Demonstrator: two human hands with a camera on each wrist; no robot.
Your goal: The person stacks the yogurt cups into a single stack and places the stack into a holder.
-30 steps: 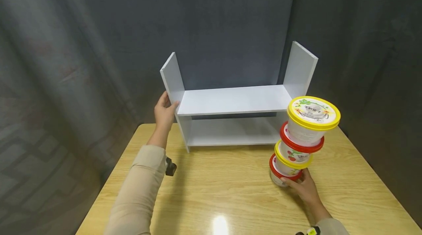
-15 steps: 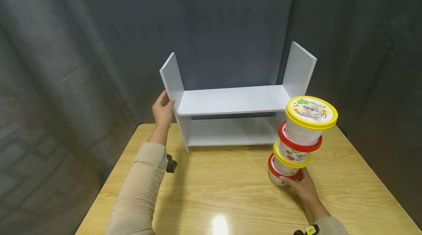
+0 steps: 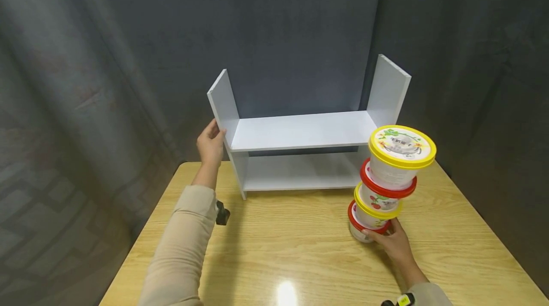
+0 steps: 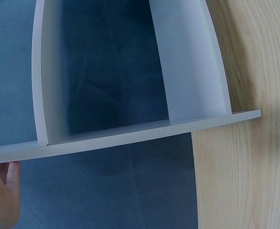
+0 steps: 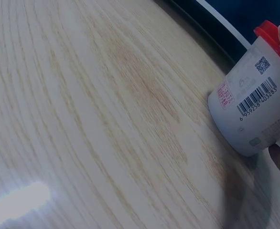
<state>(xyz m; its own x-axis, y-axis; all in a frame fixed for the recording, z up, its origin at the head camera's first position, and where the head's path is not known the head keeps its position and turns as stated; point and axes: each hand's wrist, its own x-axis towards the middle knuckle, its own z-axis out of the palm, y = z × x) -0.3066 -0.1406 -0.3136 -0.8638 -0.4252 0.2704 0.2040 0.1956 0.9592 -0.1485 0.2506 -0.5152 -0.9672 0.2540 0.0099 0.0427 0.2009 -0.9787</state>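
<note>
A white two-tier shelf (image 3: 304,130) stands on the table. My left hand (image 3: 210,147) is at its left side panel (image 3: 224,101), fingers on the outer side and thumb by the front edge; in the left wrist view, fingertips (image 4: 12,172) touch the panel. On the right rises a leaning stack of round lidded tubs, with lids alternating yellow and red. A yellow-lidded tub (image 3: 402,146) tops it. My right hand (image 3: 396,245) grips the red-lidded bottom tub (image 3: 359,232), thumb and fingers on its sides. Its barcode side (image 5: 252,98) shows in the right wrist view, base at the tabletop.
The wooden table (image 3: 296,239) extends around the shelf and stack. Dark curtains (image 3: 291,34) hang close behind and on both sides. The shelf's right side panel (image 3: 388,89) stands behind the stack, which hides its lower part.
My left thumb has drawn back from across the panel's front edge. The stack and shelf sit slightly further left in view; my right hand keeps its grip.
</note>
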